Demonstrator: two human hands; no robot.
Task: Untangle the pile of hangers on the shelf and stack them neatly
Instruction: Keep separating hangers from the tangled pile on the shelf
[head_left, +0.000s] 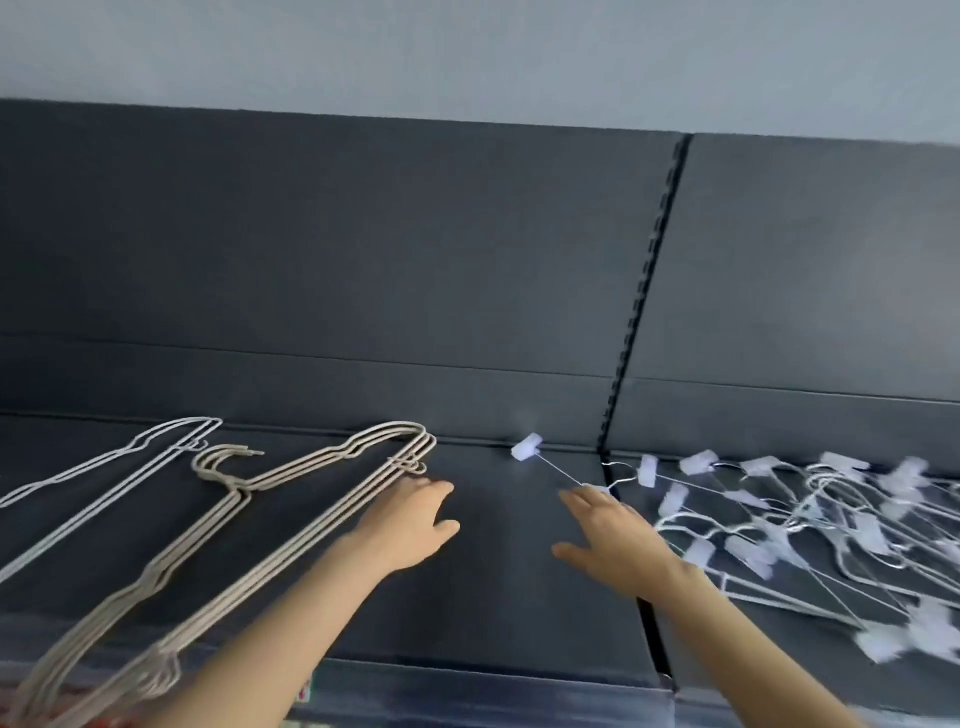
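Note:
A neat stack of beige wire hangers (218, 525) lies on the dark shelf (498, 597) at the left. My left hand (410, 519) rests with straight fingers on the stack's right corner. A tangled pile of white clip hangers (810, 525) covers the shelf at the right. One clip hanger (530, 448) sticks out of the pile toward the middle, its thin wire leading to the fingertips of my right hand (613, 540). That hand is spread flat beside the pile; whether its fingers pinch the wire I cannot tell.
A single white wire hanger (119, 457) lies at the far left behind the beige stack. A slotted black upright (644, 291) divides the grey back panel. The shelf's front edge (488, 670) runs below my forearms.

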